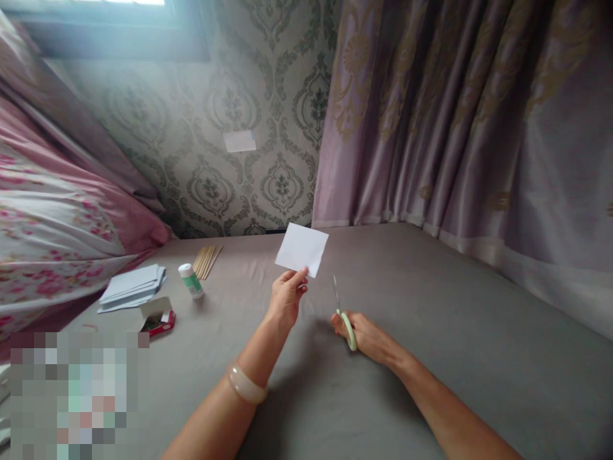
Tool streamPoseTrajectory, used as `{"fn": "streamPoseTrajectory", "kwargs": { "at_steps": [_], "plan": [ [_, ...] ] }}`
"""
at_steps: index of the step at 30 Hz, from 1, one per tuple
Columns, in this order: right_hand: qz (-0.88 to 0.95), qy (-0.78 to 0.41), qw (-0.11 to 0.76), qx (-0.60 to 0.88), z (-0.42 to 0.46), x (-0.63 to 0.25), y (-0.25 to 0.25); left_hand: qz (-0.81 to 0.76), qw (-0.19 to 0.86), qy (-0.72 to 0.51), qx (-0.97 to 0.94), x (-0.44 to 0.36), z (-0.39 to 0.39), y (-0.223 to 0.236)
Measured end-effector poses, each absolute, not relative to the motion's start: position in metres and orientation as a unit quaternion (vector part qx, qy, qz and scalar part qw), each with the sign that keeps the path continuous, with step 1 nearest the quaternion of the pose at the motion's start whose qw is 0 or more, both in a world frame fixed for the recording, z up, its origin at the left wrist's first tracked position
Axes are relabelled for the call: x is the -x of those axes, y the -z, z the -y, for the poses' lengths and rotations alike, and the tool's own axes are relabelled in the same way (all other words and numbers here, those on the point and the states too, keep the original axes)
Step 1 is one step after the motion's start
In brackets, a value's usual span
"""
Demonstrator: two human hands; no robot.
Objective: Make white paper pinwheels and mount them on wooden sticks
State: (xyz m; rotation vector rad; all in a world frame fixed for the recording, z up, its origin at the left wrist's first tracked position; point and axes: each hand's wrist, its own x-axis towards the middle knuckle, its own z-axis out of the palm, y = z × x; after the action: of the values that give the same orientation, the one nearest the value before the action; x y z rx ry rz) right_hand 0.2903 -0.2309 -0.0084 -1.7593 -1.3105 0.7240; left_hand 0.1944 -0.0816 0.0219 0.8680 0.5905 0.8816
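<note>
A small white sheet of paper (302,247) is pinched by its lower right corner between the thumb and fingers of my left hand (287,295), raised above the grey cloth. My right hand (360,332) grips a pair of scissors (348,329) by the pale green handles. Their blades point up and away, a little to the right of the paper and apart from it. From this angle the blades look nearly closed.
To the left on the grey sheet (460,358) stand a white-and-green glue stick (190,281), a row of wooden sticks (205,262), a stack of paper (131,286) and an opened small red box (159,322). Curtains (383,128) hang at the right; the lower left corner is blurred out.
</note>
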Motion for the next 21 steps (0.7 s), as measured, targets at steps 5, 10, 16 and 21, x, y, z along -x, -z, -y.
{"fn": "streamPoseTrajectory", "kwargs": {
  "at_steps": [5, 10, 16, 21],
  "plan": [
    [0.543, -0.288, 0.363, 0.7, 0.235, -0.291, 0.01, -0.283, 0.764, -0.39, -0.43, -0.199, 0.092, -0.034],
    [0.537, -0.292, 0.347, 0.712, 0.237, -0.288, 0.008, -0.284, 0.773, -0.372, -0.428, -0.197, 0.102, -0.04],
    [0.529, -0.279, 0.364, 0.714, 0.239, -0.284, 0.001, -0.279, 0.778, -0.358, -0.435, -0.197, 0.112, -0.041],
    [0.526, -0.275, 0.384, 0.707, 0.24, -0.284, 0.0, -0.281, 0.783, -0.346, -0.433, -0.198, 0.115, -0.04]
  ]
}}
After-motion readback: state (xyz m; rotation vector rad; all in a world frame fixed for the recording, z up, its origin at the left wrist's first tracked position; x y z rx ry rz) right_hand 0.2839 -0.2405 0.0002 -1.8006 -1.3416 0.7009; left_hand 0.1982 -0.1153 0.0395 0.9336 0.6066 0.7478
